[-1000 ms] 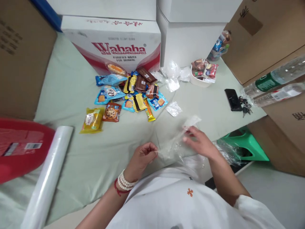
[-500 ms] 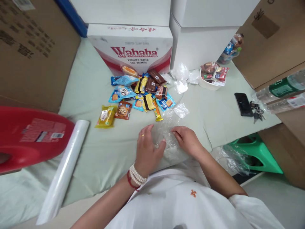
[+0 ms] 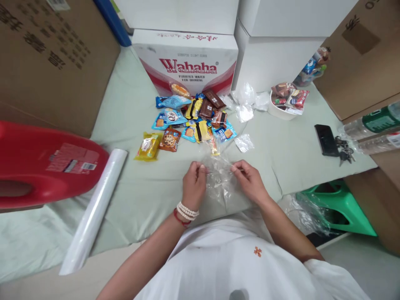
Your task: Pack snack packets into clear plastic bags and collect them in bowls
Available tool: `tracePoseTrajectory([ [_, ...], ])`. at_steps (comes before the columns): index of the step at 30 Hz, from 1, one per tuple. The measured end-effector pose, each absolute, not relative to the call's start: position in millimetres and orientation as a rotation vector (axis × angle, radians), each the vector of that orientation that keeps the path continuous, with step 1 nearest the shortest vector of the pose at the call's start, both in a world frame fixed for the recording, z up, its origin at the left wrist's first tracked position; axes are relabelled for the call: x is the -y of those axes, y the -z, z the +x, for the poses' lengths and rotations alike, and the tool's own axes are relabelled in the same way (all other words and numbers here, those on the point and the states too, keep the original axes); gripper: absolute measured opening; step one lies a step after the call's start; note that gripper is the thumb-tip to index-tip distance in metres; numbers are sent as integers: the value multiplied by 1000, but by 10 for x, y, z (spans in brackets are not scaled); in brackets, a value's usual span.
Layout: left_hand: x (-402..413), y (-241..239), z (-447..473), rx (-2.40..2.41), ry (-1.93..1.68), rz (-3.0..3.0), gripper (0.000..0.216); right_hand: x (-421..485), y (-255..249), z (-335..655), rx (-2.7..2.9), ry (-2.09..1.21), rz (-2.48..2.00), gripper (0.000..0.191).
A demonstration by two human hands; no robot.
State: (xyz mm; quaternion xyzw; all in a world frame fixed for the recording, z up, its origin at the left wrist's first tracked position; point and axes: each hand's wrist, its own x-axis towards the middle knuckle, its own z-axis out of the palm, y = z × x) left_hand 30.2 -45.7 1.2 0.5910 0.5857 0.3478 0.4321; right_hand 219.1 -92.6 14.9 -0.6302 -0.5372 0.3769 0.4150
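A clear plastic bag (image 3: 219, 183) is stretched between my two hands, low over the table's front. My left hand (image 3: 194, 183), wearing a beaded bracelet, pinches its left edge. On the opposite edge, my right hand (image 3: 248, 179) grips with thumb and fingers. Just beyond lies a pile of wrapped snacks: a yellow packet (image 3: 148, 146), a brown cookie packet (image 3: 170, 139), a light blue packet (image 3: 171, 117) and dark brown packets (image 3: 206, 109). The bag's far edge partly covers a small orange-yellow stick packet (image 3: 214, 146). A flat folded plastic piece (image 3: 244, 143) rests right of it.
Behind the snacks stands a Wahaha carton (image 3: 190, 62). Crumpled clear bags (image 3: 245, 98) and a white tub of snacks (image 3: 283, 110) are at the back right. A phone (image 3: 326, 140) and keys (image 3: 345, 151) lie right; a plastic roll (image 3: 96, 208) and red stool (image 3: 56, 166) are left.
My left hand has gone from spread fingers beside the bag to pinching its edge. The bag is now pulled out between both hands. The whole view has shifted slightly.
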Motion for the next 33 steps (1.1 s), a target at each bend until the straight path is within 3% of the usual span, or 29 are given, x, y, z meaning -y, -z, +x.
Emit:
tracePoseTrajectory([
  [6, 392, -30, -145, -1625, -1062, 1199, 25, 852, -167, 2298, 1010, -1106, -1549, 36],
  [11, 441, -11, -482, -1687, -1015, 1182, 27, 752, -169, 2573, 1483, -1200, -1658, 36],
  [15, 551, 4, -440, -1616, -933, 1242, 32, 579, -209, 2466, 1853, -1042, -1617, 77],
  [16, 577, 2, -411, -1590, -922, 1249, 35, 527, -190, 2377, 1874, -1032, -1611, 78],
  [21, 614, -23, -446, -1558, -935, 1238, 43, 289, 42, 1988, 1585, -1060, -1671, 29],
  [28, 604, 69, -821, -1812, -934, 1207, 43, 121, 134, 2123, 1121, -915, -1749, 27],
  [31, 660, -10, -848, -2100, -1191, 1594, 53, 87, 120, 2138, 1215, -881, -1751, 27],
  [33, 660, -95, -825, -2062, -1329, 2076, 46, 69, 110, 2111, 1266, -868, -1739, 27],
])
